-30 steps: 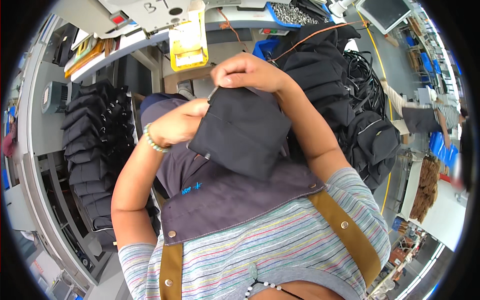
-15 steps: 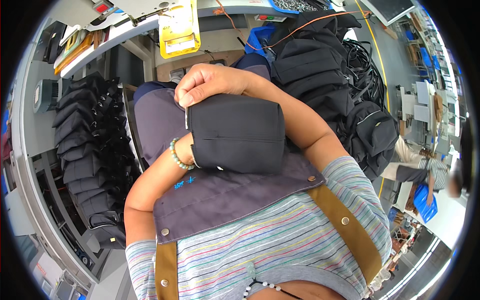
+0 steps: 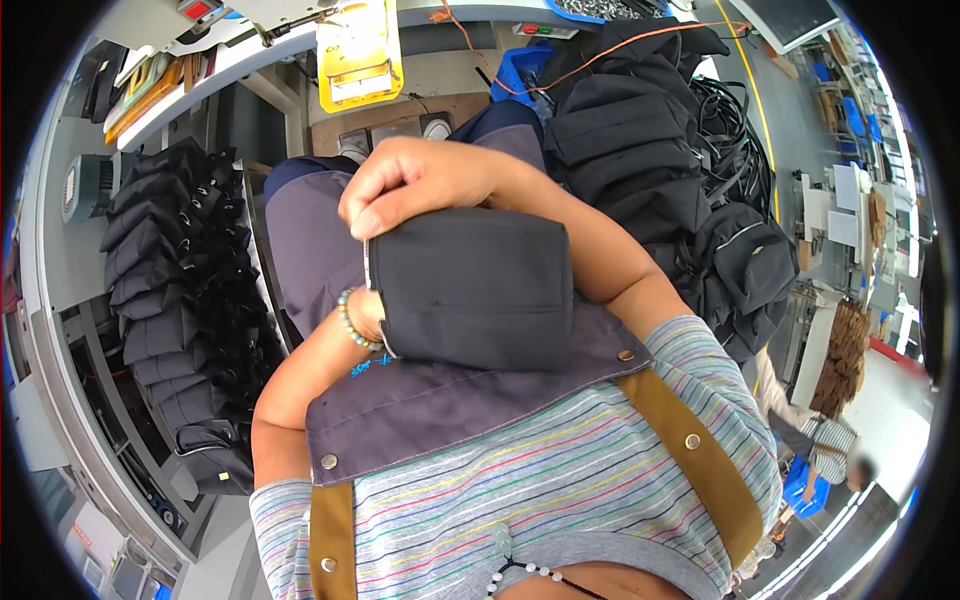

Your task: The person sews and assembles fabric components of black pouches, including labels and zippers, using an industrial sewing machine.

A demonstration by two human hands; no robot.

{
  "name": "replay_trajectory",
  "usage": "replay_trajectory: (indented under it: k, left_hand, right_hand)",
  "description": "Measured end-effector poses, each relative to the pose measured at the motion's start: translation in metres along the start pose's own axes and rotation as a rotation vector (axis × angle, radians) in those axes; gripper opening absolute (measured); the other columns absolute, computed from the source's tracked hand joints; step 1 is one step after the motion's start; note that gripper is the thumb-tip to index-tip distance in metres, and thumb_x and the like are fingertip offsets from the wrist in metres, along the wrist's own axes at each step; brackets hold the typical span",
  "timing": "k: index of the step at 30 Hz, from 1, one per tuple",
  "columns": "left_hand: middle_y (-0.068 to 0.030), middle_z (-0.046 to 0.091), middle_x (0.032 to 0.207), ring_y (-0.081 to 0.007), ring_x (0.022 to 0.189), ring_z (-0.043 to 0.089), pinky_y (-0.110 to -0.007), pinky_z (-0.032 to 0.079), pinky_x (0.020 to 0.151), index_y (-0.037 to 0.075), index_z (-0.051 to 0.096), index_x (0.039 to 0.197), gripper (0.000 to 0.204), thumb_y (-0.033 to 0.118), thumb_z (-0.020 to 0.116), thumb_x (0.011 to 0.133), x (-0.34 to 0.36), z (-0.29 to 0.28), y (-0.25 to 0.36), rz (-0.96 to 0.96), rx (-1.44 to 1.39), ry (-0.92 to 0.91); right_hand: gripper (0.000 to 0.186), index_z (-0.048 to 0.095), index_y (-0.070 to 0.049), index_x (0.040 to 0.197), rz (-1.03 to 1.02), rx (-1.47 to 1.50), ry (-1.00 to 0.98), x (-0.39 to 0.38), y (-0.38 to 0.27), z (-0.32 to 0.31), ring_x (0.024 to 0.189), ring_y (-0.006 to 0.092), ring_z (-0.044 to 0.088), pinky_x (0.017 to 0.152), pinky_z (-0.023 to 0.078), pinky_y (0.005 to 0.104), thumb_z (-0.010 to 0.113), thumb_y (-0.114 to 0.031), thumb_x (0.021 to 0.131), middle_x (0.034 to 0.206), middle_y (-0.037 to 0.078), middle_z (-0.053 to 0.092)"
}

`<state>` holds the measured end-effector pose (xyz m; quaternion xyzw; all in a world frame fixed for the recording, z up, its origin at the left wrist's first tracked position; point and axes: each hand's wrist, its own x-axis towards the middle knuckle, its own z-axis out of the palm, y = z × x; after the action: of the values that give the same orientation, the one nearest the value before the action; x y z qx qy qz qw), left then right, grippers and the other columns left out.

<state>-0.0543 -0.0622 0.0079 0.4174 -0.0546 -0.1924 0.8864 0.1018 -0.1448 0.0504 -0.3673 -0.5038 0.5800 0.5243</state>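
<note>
Black pouch (image 3: pixel 475 285), boxy, soft fabric, held up over the lap, off the bench (image 3: pixel 240 70), below the bench's front edge and against the apron (image 3: pixel 430 425); open mouth faces left, faint seam runs across the near panel. Metal zip edge (image 3: pixel 367 262) lines the mouth. Right hand (image 3: pixel 415 185): forearm passes behind the pouch, hand curls over the top, thumb and bent fingers pinching the upper left corner of the pouch at the zip edge. Left hand (image 3: pixel 372 312): pushed into the mouth, only a bit near the wrist visible, rest hidden by the fabric, cannot tell if fingers are spread or pressed together. Beaded bracelet (image 3: pixel 352 318) on the left wrist, just outside the mouth. Yellow tray (image 3: pixel 397 75) at the bench's front edge, overhanging it. Folders (image 3: pixel 150 105) toward the bench's left end. Blue bin (image 3: pixel 590 8) of small metal parts at the far right of the bench; a 2nd bin, blue too, below the front edge. Orange cord (image 3: pixel 610 48) over the pile of black bags (image 3: pixel 630 160) on the right. Row of black bags (image 3: pixel 170 290) on the left. Co-worker (image 3: pixel 830 440) in a striped top near the right rim, well apart
</note>
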Motion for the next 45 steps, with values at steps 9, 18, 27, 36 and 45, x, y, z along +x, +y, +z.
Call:
replay_trajectory:
  k: [9,18,27,36,45]
  left_hand:
    - [0.0003,0.067,0.089,-0.0054,0.084,0.057,-0.024,0.046,0.079,-0.006,0.069,0.098,0.023,0.016,0.064,0.099,-0.035,-0.056,0.131,0.023,0.848,0.237]
    - [0.0002,0.066,0.092,-0.0062,0.085,0.057,-0.025,0.047,0.079,-0.004,0.068,0.100,0.012,0.007,0.069,0.093,-0.030,-0.061,0.108,-0.105,0.609,0.203]
    - [0.0016,0.064,0.086,-0.0061,0.082,0.054,-0.025,0.045,0.078,0.000,0.068,0.092,0.015,0.007,0.078,0.084,-0.012,-0.049,0.101,-0.092,0.893,0.173]
    - [-0.0021,0.061,0.080,-0.0079,0.078,0.054,-0.026,0.045,0.075,-0.003,0.064,0.092,0.016,0.011,0.072,0.091,-0.003,-0.051,0.107,0.000,0.905,0.174]
    - [0.0042,0.047,0.076,-0.0052,0.068,0.037,-0.023,0.030,0.061,0.002,0.056,0.081,0.022,0.015,0.066,0.096,-0.016,-0.081,0.103,0.342,0.722,0.398]
  right_hand:
    - [0.029,0.070,0.001,0.098,0.078,-0.423,0.377,-0.047,-0.018,-0.038,0.082,0.0076,0.056,0.076,0.045,0.0247,0.062,-0.026,0.101,0.086,0.000,0.066]
    - [0.023,0.067,0.001,0.099,0.028,-0.548,0.256,-0.031,0.007,-0.016,0.081,0.0130,0.058,0.078,0.046,0.0300,0.063,-0.022,0.098,0.085,0.005,0.066]
    - [0.020,0.063,0.002,0.090,0.071,-0.501,0.317,-0.037,0.009,-0.013,0.078,0.0167,0.057,0.075,0.046,0.0312,0.063,-0.017,0.096,0.082,0.007,0.062]
    - [0.021,0.067,0.001,0.090,-0.118,-0.438,0.613,-0.040,0.014,0.001,0.075,0.0158,0.061,0.072,0.048,0.0317,0.070,-0.019,0.092,0.080,0.007,0.067]
    - [0.030,0.074,-0.007,0.106,0.200,-1.251,1.229,-0.136,-0.058,-0.114,0.097,0.0315,0.069,0.085,0.054,0.0421,0.064,-0.032,0.092,0.107,0.014,0.072]
